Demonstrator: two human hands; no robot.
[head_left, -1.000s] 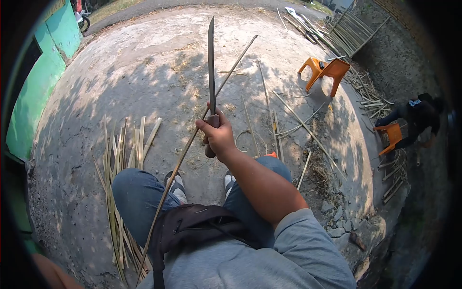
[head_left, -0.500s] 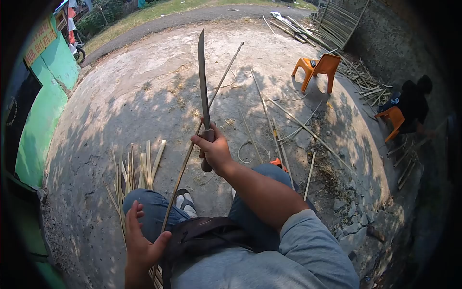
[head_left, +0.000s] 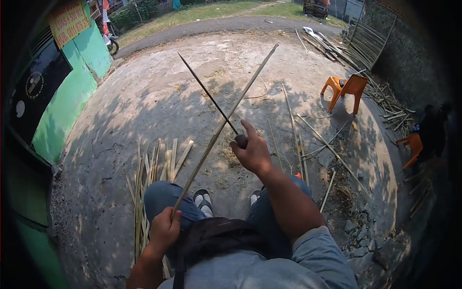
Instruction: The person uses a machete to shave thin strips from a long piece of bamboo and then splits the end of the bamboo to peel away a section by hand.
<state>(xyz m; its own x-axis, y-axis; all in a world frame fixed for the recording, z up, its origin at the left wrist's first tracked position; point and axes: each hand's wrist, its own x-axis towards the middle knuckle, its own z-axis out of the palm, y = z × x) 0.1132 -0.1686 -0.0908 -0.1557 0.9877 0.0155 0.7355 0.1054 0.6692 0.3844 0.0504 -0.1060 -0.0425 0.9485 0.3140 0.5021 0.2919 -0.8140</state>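
A long bamboo strip [head_left: 204, 156] slants up and away from my lap, with my left hand [head_left: 165, 228] closed around its near end. My right hand [head_left: 253, 152] grips the dark handle of a machete [head_left: 206, 92], index finger partly stretched out. The blade points up and to the left, edge-on to me. It crosses the strip near mid-length and looks to be in contact with it there. Beside my left knee lies a bundle of split bamboo strips [head_left: 143, 192].
More bamboo strips [head_left: 332, 152] lie on the concrete ahead and to the right. An orange chair [head_left: 353, 87] stands at right. A person in dark clothes [head_left: 433, 132] sits by another orange chair [head_left: 412, 147]. Bamboo piles [head_left: 387, 103] line the wall; a green wall [head_left: 77, 111] stands left.
My left hand, open beside the strip before, has closed on it. The machete has swung from upright to leaning left across the strip. My view has turned slightly left.
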